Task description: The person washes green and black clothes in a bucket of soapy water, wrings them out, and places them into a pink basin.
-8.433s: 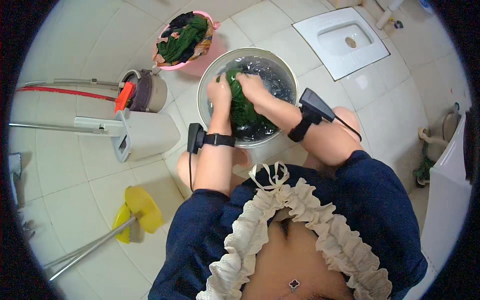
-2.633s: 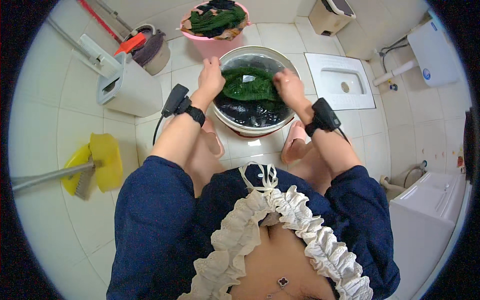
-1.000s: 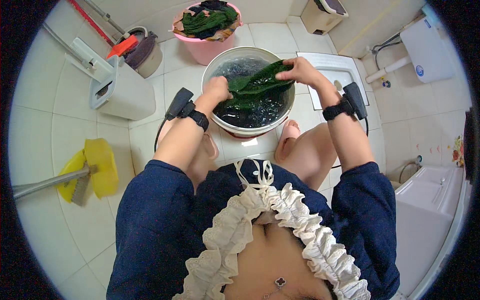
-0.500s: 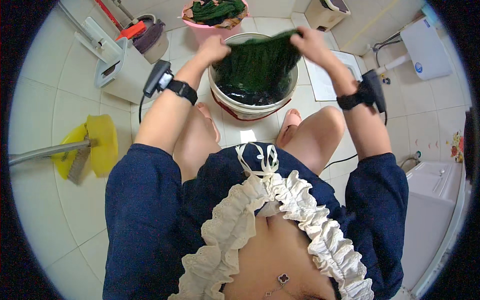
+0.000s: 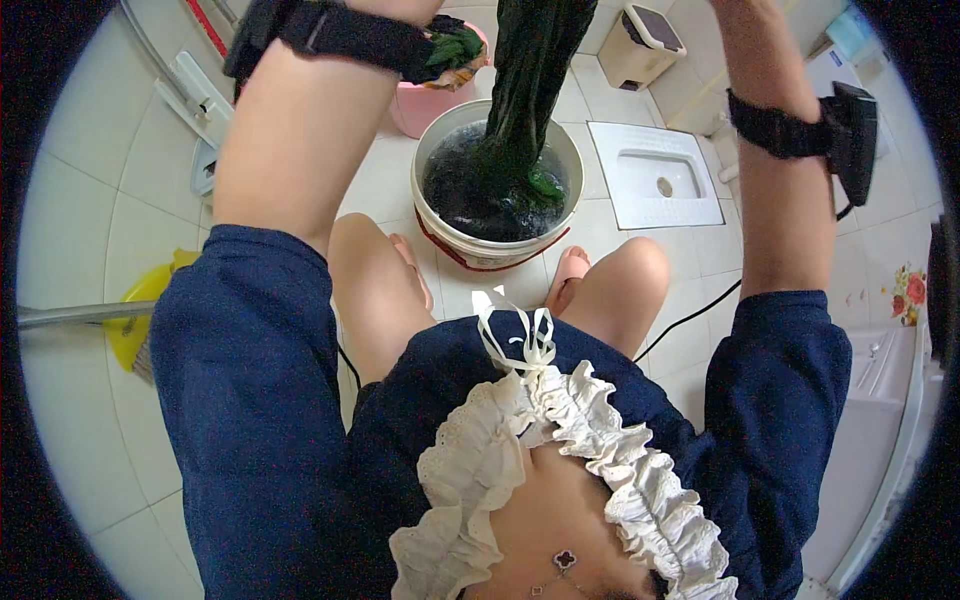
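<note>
A long dark green wet cloth [image 5: 535,80] hangs from above the top edge down into a white bucket [image 5: 425,205], stretched narrow like a column. Its lower end lies in the bucket's dark, bubbly water [image 5: 460,185]. Both my forearms are raised, the left one [image 5: 300,140] and the right one [image 5: 785,220], each with a black strapped device at the wrist. My two hands are beyond the upper edge, so their hold on the cloth is hidden.
Behind the bucket stands a pink bucket [image 5: 425,105] of dark green and patterned cloth. A squat toilet [image 5: 650,175] is set into the tiled floor at right, with a beige bin [image 5: 640,50] beyond it. A yellow dustpan [image 5: 125,325] stands at left.
Both arms have risen, and my hands have left the picture at the top. The green cloth, earlier spread between my hands over the bucket, is now drawn up tall and narrow.
</note>
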Demonstrator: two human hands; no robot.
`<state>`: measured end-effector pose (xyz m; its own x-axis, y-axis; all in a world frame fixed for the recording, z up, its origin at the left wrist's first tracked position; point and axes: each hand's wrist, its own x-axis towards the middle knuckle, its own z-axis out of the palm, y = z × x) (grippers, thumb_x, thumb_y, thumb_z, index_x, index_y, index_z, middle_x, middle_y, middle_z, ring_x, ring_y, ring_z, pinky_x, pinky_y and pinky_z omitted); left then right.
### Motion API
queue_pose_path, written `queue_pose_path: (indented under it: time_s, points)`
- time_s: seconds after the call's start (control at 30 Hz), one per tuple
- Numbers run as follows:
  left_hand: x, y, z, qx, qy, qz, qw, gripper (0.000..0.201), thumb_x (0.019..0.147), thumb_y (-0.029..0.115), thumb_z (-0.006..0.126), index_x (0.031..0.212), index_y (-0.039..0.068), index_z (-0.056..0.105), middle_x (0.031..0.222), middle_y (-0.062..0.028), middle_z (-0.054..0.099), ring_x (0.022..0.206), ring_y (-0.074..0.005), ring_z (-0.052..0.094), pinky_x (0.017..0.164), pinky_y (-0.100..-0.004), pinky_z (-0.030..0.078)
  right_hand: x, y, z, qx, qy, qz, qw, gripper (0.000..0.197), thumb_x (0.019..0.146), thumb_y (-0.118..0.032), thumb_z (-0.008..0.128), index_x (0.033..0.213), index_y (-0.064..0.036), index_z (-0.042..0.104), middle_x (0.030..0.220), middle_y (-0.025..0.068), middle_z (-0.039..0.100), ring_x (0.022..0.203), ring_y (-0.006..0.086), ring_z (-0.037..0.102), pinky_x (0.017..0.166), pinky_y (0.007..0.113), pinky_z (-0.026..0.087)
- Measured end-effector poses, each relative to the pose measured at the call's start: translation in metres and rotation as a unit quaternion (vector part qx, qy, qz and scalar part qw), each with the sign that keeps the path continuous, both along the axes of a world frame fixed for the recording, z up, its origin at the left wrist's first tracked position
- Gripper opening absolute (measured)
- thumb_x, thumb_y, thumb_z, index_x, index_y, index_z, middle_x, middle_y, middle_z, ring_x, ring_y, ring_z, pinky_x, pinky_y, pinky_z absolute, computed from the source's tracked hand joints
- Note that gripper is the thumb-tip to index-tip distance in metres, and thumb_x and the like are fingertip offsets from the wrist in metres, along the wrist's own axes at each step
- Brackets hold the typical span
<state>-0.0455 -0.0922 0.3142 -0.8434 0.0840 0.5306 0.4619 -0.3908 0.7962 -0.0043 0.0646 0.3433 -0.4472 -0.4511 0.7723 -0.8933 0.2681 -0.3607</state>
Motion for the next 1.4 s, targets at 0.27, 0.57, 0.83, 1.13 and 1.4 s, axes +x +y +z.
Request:
queue_pose_path:
  time_s: [0.27, 0.57, 0.83, 1.13, 1.4]
  points:
    - [0.006, 0.005, -0.055, -0.125, 0.036, -0.032, 0.991, 0.02, 0.064, -0.003, 0.045, 0.082, -0.003, 0.054, 0.074, -0.0084, 0.055, 0.067, -0.0168, 0.053, 0.059, -0.0278, 0.044, -0.009, -0.017, -0.032, 0.266, 0.002, -0.191, 0.945, 0.088, 0.054, -0.015, 0.077, 0.126, 0.003, 0.029, 0.09, 0.0235, 0.059, 0.083, 0.0284, 0.059, 0.069, 0.034, 0.049]
    - [-0.008, -0.041, -0.232, -0.557, 0.105, 0.117, 0.815, 0.055, 0.064, 0.016, 0.07, 0.114, 0.005, 0.05, 0.109, -0.0148, 0.053, 0.104, -0.0273, 0.049, 0.091, -0.0346, 0.037, -0.06, -0.008, -0.247, 0.311, -0.101, -0.187, 0.926, 0.049, 0.063, -0.009, 0.065, 0.109, -0.0117, 0.049, 0.093, 0.0192, 0.054, 0.085, 0.0366, 0.056, 0.069, 0.044, 0.048]
    - [0.023, 0.001, -0.255, -0.674, -0.194, 0.106, 0.705, 0.058, 0.068, 0.03, 0.066, 0.12, 0.013, 0.047, 0.131, -0.0185, 0.032, 0.126, -0.038, 0.02, 0.1, -0.0534, 0.015, -0.045, 0.028, -0.338, 0.423, -0.239, -0.202, 0.85, 0.025, 0.073, -0.005, 0.05, 0.097, -0.0098, 0.056, 0.093, 0.0174, 0.05, 0.089, 0.0331, 0.054, 0.073, 0.04, 0.048]
    - [0.026, 0.029, -0.223, -0.64, -0.254, 0.128, 0.714, 0.073, 0.065, 0.035, 0.069, 0.126, 0.009, 0.039, 0.137, -0.0206, 0.021, 0.127, -0.0422, 0.01, 0.098, -0.0589, 0.009, -0.075, 0.063, -0.353, 0.516, -0.326, -0.197, 0.767, 0.033, 0.067, -0.01, 0.056, 0.1, -0.0123, 0.059, 0.106, 0.0181, 0.051, 0.093, 0.0345, 0.055, 0.077, 0.04, 0.048]
    - [0.012, 0.04, -0.227, -0.587, -0.247, 0.149, 0.757, 0.1, 0.052, 0.041, 0.077, 0.131, 0.005, 0.026, 0.138, -0.0226, 0.014, 0.127, -0.0427, 0.006, 0.1, -0.0557, 0.014, -0.141, 0.069, -0.149, 0.101, -0.454, -0.122, 0.877, 0.019, 0.064, -0.016, 0.066, 0.083, -0.0125, 0.065, 0.074, 0.0049, 0.063, 0.066, 0.0143, 0.057, 0.061, 0.029, 0.047]
